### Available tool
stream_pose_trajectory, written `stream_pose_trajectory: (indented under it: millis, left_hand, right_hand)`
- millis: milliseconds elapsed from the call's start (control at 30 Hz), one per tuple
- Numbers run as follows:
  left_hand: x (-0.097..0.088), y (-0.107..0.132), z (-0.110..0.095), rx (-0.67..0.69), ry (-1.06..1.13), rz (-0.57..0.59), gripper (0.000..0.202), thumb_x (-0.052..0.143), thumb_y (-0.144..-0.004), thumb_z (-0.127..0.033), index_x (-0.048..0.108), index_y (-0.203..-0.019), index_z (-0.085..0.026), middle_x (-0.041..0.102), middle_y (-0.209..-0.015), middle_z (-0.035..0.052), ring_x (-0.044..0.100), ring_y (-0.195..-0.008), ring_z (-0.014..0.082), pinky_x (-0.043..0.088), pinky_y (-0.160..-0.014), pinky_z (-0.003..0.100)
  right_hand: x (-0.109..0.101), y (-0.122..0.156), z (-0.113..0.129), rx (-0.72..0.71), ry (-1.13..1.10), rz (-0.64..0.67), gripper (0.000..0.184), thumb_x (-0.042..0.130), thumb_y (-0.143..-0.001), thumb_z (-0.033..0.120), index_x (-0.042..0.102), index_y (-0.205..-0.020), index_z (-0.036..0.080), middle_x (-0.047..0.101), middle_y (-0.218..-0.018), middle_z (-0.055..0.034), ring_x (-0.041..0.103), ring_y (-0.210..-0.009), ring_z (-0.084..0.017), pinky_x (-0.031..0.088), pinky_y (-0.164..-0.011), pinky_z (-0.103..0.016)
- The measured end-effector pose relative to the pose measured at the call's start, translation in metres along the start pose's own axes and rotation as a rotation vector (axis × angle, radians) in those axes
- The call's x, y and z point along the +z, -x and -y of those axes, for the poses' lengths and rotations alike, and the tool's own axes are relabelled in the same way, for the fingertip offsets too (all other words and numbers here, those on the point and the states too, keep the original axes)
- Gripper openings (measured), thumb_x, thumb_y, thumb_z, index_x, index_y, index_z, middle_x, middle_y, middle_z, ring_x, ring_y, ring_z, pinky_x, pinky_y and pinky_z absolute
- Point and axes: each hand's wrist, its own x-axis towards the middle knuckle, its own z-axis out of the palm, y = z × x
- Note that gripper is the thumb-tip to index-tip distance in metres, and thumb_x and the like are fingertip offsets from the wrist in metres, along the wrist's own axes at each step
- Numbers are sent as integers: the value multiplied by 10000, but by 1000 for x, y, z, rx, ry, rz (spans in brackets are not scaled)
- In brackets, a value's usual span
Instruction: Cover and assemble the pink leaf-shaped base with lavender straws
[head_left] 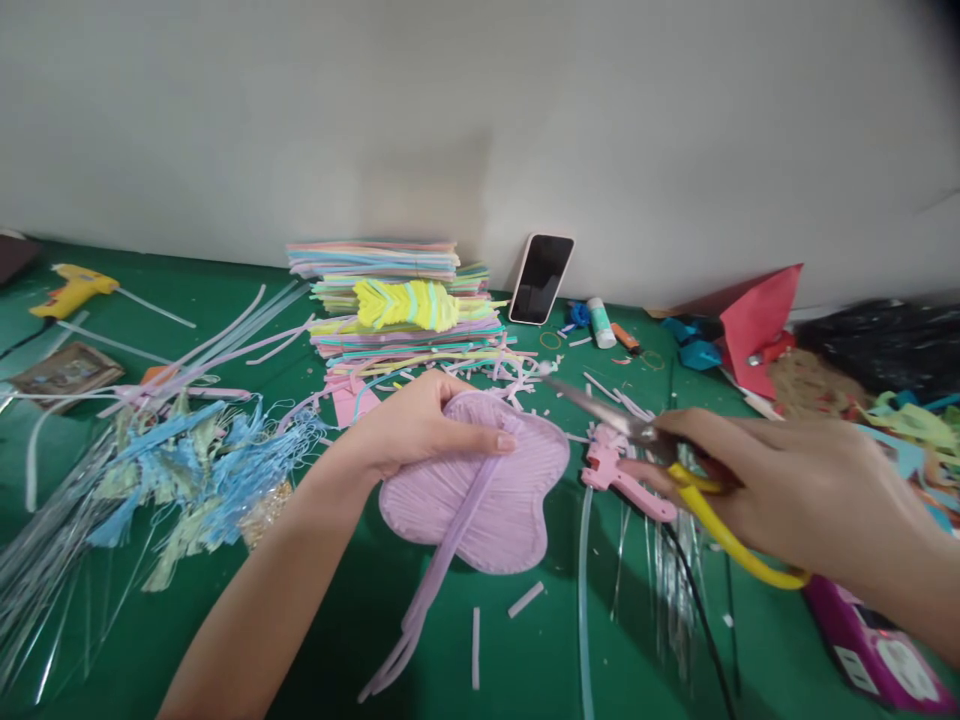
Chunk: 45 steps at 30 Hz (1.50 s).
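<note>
Hands (431,430) hold lilac panel (517,500), scissors (607,411); pink glue gun (636,490) between.

Scissor blades (602,409), blurred toward tips

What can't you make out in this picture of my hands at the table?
All in the head view:
Most fingers of your left hand: hidden by the purple shape.
The scissors' blade tips: blurred.
Part of their yellow handle: hidden by your right hand.
The black bag's far side: cut off by the right edge.
Any lettering on the white tube: too small.
</note>
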Motion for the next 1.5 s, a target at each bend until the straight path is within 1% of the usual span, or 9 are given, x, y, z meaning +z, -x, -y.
stream_pose_trajectory:
  millis: [167,367,533,800,933,1033,1133,1300,1500]
  left_hand:
    - [-4,1,-1,89,-105,-20,190,811,-609,-221,728,-774,-180,700,-754,-21,622,-704,124,474,-619,185]
    - [-4,0,1,148,-148,-39,165,785,-640,-238,721,-781,-183,681,-756,-26,598,-710,125,449,-620,188]
    - [-2,2,-2,155,-136,-42,167,789,-644,-255,721,-773,-174,675,-749,-26,587,-696,118,440,-619,186]
    - [-3,11,-7,180,-271,-76,197,753,-703,-355,740,-788,-177,696,-764,-1,617,-741,155,448,-636,212]
    - [-2,14,-8,197,-312,-102,229,750,-705,-393,747,-775,-175,697,-750,6,619,-723,161,447,-619,219]
    - [-2,14,-8,194,-311,-111,246,750,-706,-410,743,-756,-169,682,-719,3,600,-691,148,431,-594,213]
    - [-1,13,-8,196,-297,-112,244,757,-701,-401,735,-725,-159,662,-682,1,572,-659,132,410,-571,208]
    - [-1,12,-10,189,-208,-86,219,767,-693,-368,725,-692,-153,624,-637,-9,531,-613,108,379,-537,196]
    - [-4,13,-9,198,-118,-133,227,778,-664,-359,683,-626,-157,560,-596,-31,477,-568,87,345,-499,186]
  right_hand:
    - [10,10,-7,308,-67,182,490,313,-931,597,588,-981,193,566,-511,-31,522,-412,-200,291,-418,-284]
    - [36,22,0,348,-359,210,628,439,-795,757,482,-1081,199,683,-778,-88,658,-597,-245,453,-468,-305]
    - [51,35,8,285,-442,243,890,486,-705,817,366,-1268,138,601,-1119,-210,626,-1035,-364,539,-797,-467]
    - [42,28,65,458,-417,486,329,534,-872,398,498,-1115,180,675,-1006,-128,703,-806,-281,541,-574,-363]
    - [50,24,95,398,-481,644,333,644,-756,188,572,-1081,170,683,-1015,-145,686,-950,-299,555,-729,-379]
    - [49,17,92,378,-567,725,433,695,-723,193,586,-1141,161,705,-984,-155,695,-904,-325,548,-712,-404]
    - [38,4,79,528,-831,626,389,598,-838,317,566,-1203,187,721,-984,-129,703,-865,-292,548,-709,-410]
    - [27,-20,85,756,-1607,203,318,574,-866,467,625,-1102,261,708,-1070,-57,673,-939,-193,544,-812,-324]
    - [36,-30,107,952,-1937,-56,304,543,-877,515,692,-898,251,642,-712,5,582,-624,-130,478,-554,-239]
